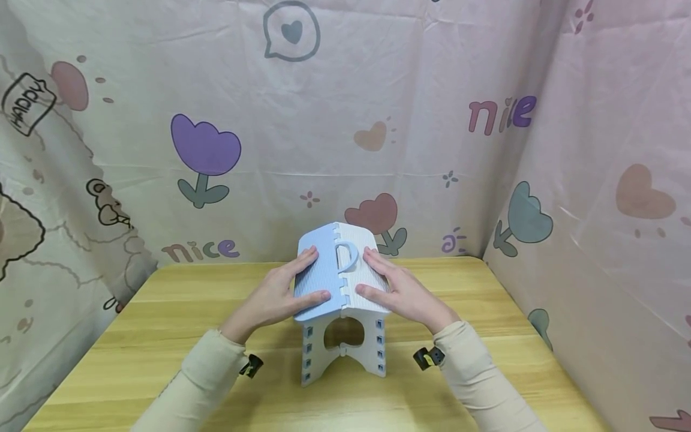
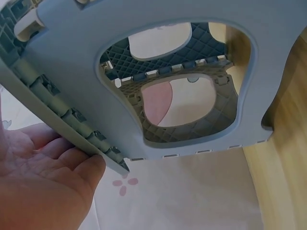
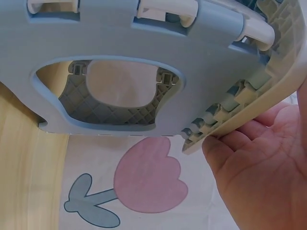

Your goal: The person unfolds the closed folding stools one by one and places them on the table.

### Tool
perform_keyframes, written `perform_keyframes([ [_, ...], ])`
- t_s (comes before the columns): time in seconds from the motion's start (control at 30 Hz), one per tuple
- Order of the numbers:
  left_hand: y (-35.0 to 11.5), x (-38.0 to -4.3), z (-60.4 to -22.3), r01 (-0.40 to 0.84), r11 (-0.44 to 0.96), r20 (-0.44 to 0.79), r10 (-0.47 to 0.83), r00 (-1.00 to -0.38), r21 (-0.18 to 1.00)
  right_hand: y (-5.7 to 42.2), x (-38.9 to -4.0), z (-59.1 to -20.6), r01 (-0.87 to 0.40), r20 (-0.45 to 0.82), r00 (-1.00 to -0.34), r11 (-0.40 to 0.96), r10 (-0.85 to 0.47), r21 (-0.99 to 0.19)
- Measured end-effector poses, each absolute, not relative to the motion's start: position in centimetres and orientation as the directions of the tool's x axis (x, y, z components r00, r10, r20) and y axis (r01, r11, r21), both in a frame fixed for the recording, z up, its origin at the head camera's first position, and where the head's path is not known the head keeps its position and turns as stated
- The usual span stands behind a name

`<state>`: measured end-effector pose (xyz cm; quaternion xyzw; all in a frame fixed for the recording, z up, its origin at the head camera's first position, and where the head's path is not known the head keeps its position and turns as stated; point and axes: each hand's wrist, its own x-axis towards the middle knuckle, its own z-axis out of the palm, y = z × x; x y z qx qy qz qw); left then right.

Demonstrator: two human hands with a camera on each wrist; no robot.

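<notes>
A folding step stool (image 1: 344,267) in pale blue and white stands upright on the table, its hinged top bent into a low peak. The blue handle (image 1: 352,257) sticks up along the middle seam. My left hand (image 1: 278,297) rests on the blue half of the top, thumb and a finger spread over it. On the white half lies my right hand (image 1: 407,294) in the same way. Both wrist views show the stool's blue side panel (image 2: 192,9) from below, with the left fingers (image 2: 88,167) and right fingers (image 3: 218,151) at the top's edges.
A wood-grain table (image 1: 432,366) lies under the stool. Behind it and at both sides hangs a patterned cloth (image 1: 324,120) with flowers and hearts. Small black devices, the left (image 1: 251,366) and the right (image 1: 429,358), are worn at the wrists.
</notes>
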<state>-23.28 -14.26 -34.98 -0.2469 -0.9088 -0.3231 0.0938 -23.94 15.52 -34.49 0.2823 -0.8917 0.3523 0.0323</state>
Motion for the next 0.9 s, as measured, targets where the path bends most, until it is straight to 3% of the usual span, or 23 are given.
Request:
perform_keyframes([
  [0.33, -14.2, -23.3, -33.7, 0.5, 0.715, 0.269, 0.422, -0.866, 0.488, 15.3, -23.4, -33.3, -0.474, 0.164, -0.867, 0.674, -0.471, -0.567],
  [0.9, -14.0, -22.7, -33.8, 0.505, 0.721, 0.27, 0.426, -0.863, 0.475, 15.6, -22.8, -33.5, -0.485, 0.164, -0.861, 0.678, -0.482, -0.553],
])
